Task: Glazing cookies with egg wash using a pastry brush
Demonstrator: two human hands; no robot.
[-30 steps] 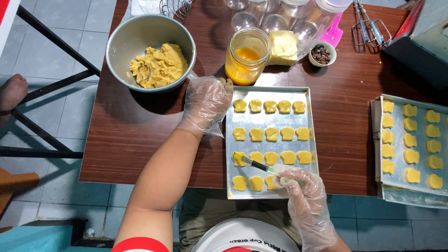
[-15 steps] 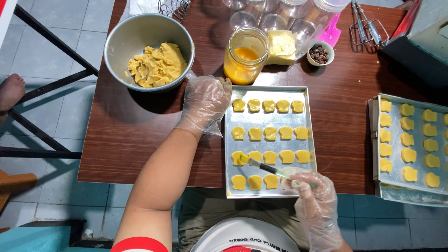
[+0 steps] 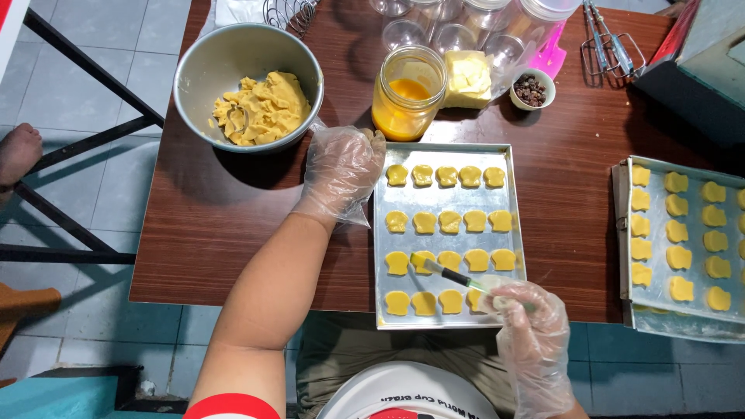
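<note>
A metal baking tray (image 3: 512, 233) lies on the brown table, holding rows of small yellow shaped cookies (image 3: 449, 222). My right hand (image 3: 530, 326), in a clear plastic glove, holds a thin brush (image 3: 450, 275) whose tip rests on a cookie in the third row, near the left. My left hand (image 3: 341, 172), also gloved, lies flat on the table against the tray's upper left edge, holding nothing.
A steel bowl (image 3: 194, 74) of yellow dough stands at the back left. A jar of orange-yellow liquid (image 3: 405, 97), a block of butter (image 3: 467, 77), a small dish of dark bits (image 3: 531, 90), clear containers and beaters sit behind. A second filled tray (image 3: 625, 240) lies right.
The brush tip has shifted from the bottom row up to the third row's left cookies. My left hand has stayed at the tray's edge.
</note>
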